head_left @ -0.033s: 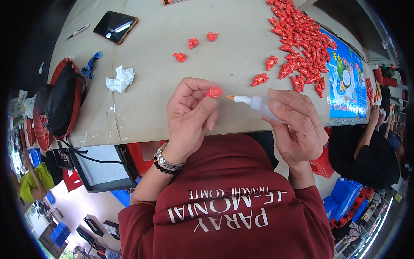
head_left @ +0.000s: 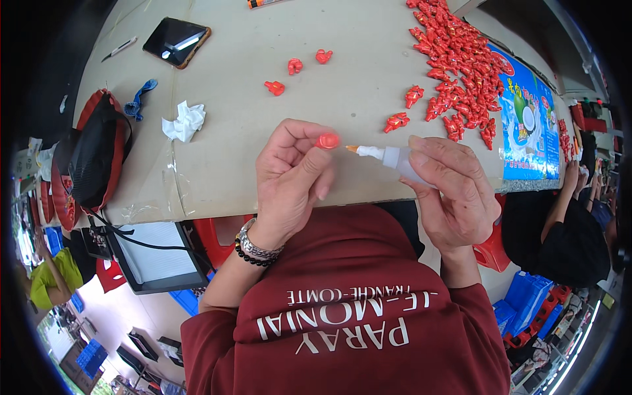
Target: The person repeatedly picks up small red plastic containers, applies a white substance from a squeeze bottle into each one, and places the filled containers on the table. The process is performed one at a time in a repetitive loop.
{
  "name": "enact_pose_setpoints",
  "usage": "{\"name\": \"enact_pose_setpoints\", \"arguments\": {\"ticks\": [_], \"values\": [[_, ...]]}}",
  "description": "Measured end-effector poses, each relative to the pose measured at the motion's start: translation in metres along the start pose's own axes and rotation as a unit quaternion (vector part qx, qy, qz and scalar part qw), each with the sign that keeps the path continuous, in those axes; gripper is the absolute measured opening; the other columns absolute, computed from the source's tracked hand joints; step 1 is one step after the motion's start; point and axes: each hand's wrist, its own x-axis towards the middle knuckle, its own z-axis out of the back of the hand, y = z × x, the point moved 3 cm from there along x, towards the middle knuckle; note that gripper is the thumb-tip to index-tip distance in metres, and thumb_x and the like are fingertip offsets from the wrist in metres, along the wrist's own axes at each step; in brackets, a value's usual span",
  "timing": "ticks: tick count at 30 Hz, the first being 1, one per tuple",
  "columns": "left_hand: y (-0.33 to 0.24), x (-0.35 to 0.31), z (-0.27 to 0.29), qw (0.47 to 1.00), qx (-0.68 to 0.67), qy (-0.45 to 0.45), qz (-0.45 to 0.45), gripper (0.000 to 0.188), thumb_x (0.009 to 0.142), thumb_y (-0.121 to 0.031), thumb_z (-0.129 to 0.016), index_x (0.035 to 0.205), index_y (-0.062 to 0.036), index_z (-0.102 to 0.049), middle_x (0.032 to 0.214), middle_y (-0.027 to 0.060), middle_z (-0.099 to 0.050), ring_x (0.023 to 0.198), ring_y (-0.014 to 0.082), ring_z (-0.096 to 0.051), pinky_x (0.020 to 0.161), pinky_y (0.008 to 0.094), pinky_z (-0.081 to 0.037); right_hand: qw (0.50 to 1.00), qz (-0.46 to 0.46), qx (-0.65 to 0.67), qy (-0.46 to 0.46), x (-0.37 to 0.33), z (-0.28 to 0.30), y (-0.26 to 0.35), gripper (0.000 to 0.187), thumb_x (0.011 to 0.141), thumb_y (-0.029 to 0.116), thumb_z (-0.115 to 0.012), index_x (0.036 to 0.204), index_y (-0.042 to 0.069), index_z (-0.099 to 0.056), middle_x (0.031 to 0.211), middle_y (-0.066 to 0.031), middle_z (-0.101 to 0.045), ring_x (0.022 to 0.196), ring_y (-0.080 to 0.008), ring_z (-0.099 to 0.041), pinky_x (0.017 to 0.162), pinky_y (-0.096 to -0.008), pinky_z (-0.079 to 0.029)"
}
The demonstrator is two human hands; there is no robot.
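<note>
Head view: the left hand (head_left: 293,174) pinches a small red piece (head_left: 327,141) between thumb and forefinger, over the near part of the tabletop (head_left: 230,171). Its other fingers curl loosely, with nothing visible in them. The right hand (head_left: 457,187) has its fingers wrapped around a white bottle (head_left: 395,158), whose narrow tip (head_left: 351,149) points at the piece from just beside it, not touching. This piece therefore seems unfinished; whether anything has been put on it cannot be told. Three loose pieces (head_left: 295,66) lie beyond the left hand, apparently waiting. At the right is a heap (head_left: 461,66) of red figures, with two figures (head_left: 397,122) near its edge; whether those are finished is unclear.
</note>
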Motion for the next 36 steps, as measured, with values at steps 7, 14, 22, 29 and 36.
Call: {"name": "enact_pose_setpoints", "arguments": {"ticks": [7, 14, 22, 29, 36], "values": [[0.007, -0.001, 0.0, 0.999, -0.008, 0.019, 0.037, 0.02, 0.098, -0.022, -0.05, 0.103, -0.0029, -0.053, 0.09, 0.0036, -0.061, 0.048, 0.0042, -0.044, 0.04, 0.0182, -0.027, 1.0, -0.001, -0.001, 0.003, 0.001, -0.001, 0.001, 0.03, 0.064, -0.006, -0.077, 0.091, -0.002, -0.066, 0.092, -0.0184, -0.068, 0.082, -0.0282, -0.067, 0.07, -0.0351, -0.055], [0.009, -0.003, -0.002, 0.998, -0.01, 0.036, 0.047, 0.021, 0.099, -0.024, -0.049, 0.103, -0.0036, -0.053, 0.091, 0.0047, -0.061, 0.048, 0.0049, -0.045, 0.039, 0.0181, -0.028, 1.0, -0.001, -0.008, 0.009, 0.0, -0.001, 0.0, 0.029, 0.065, -0.006, -0.077, 0.091, -0.002, -0.066, 0.091, -0.0177, -0.068, 0.082, -0.0276, -0.067, 0.07, -0.0344, -0.055], [0.008, -0.003, -0.002, 0.998, -0.003, 0.033, 0.057, 0.021, 0.099, -0.024, -0.049, 0.102, -0.004, -0.053, 0.093, 0.0062, -0.062, 0.048, 0.0053, -0.045, 0.039, 0.0181, -0.028, 1.0, 0.001, -0.003, 0.004, 0.0, -0.002, -0.002, 0.03, 0.064, -0.008, -0.073, 0.093, -0.002, -0.066, 0.089, -0.0166, -0.067, 0.079, -0.0282, -0.066, 0.069, -0.0344, -0.055], [0.002, -0.005, -0.001, 0.998, -0.005, -0.018, 0.058, 0.02, 0.098, -0.024, -0.051, 0.099, -0.0038, -0.052, 0.088, 0.0067, -0.06, 0.045, 0.0058, -0.044, 0.039, 0.0184, -0.028, 0.974, -0.186, 0.114, -0.055, 0.002, -0.004, -0.021, 0.038, 0.071, -0.011, -0.066, 0.108, -0.001, -0.063, 0.096, -0.0118, -0.062, 0.086, -0.0216, -0.063, 0.071, -0.031, -0.054], [0.005, -0.003, 0.011, 0.999, 0.017, 0.015, 0.039, 0.015, 0.095, -0.018, -0.057, 0.098, -0.0039, -0.052, 0.088, 0.0076, -0.061, 0.044, 0.0066, -0.045, 0.039, 0.0187, -0.029, 0.854, -0.429, 0.293, 0.019, 0.036, -0.044, -0.061, 0.032, 0.074, -0.012, -0.062, 0.104, -0.005, -0.053, 0.101, -0.0099, -0.057, 0.082, -0.0205, -0.067, 0.072, -0.0306, -0.055]]}}
